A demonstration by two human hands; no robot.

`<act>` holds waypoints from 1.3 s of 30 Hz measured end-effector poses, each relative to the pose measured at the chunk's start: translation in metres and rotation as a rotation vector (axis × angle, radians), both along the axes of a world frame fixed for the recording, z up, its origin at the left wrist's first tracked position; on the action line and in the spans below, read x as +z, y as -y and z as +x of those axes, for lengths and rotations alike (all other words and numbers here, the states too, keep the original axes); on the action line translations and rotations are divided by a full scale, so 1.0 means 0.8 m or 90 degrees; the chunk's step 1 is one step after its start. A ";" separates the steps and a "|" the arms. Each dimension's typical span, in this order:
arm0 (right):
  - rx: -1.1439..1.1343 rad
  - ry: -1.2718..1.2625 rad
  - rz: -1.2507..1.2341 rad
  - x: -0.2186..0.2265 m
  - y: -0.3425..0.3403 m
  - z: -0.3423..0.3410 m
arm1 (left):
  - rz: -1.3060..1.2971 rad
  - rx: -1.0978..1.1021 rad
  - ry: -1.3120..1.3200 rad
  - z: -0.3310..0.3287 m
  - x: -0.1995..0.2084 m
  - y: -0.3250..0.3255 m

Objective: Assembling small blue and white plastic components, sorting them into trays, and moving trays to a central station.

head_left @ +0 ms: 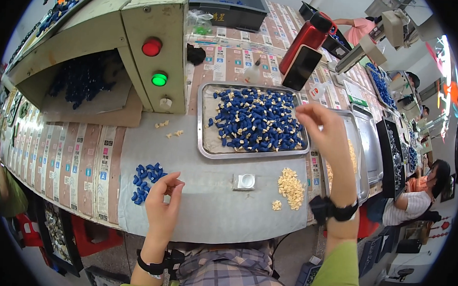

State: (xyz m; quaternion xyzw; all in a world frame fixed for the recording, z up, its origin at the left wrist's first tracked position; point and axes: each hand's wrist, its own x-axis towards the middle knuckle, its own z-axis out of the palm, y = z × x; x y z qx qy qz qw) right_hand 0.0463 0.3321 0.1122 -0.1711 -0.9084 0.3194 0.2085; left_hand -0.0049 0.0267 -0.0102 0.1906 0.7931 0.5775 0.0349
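My left hand [164,204] is beside a small pile of blue curved pieces [144,179] on the grey sheet, with its thumb and fingers curled together. Whatever is between those fingertips is too small to make out. Above the right rim of a metal tray [202,137], my right hand [321,127] hangs with its fingers bent and thumb apart, nothing visible in them. The tray holds many blue pieces with cream tips [255,118]. A heap of small cream pieces [290,189] lies right of a small block with a round white cup [245,181].
A cream machine [155,22] with red and green buttons stands at left. Behind the tray are a red bottle [307,41], a phone [302,68] and a small squeeze bottle [252,72]. More trays [367,144] line the right. A co-worker [415,199] sits there.
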 end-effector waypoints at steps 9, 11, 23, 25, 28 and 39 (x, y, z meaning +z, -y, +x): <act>0.071 0.127 0.079 -0.032 -0.147 -0.105 | -0.058 -0.054 0.017 0.027 -0.022 -0.014; -0.017 0.097 0.067 -0.015 -0.176 -0.088 | -0.040 -0.034 0.068 0.025 -0.020 -0.013; -0.342 0.094 0.020 -0.173 -0.348 -0.042 | -0.003 -0.036 0.132 0.022 -0.032 -0.018; -0.355 0.105 0.022 -0.186 -0.347 -0.051 | -0.010 -0.028 0.118 0.024 -0.034 -0.016; -0.379 0.137 0.047 -0.178 -0.331 -0.059 | -0.015 -0.027 0.132 0.025 -0.034 -0.014; -0.139 -0.108 -0.170 -0.006 -0.137 0.029 | -0.031 -0.033 0.065 0.022 -0.033 -0.016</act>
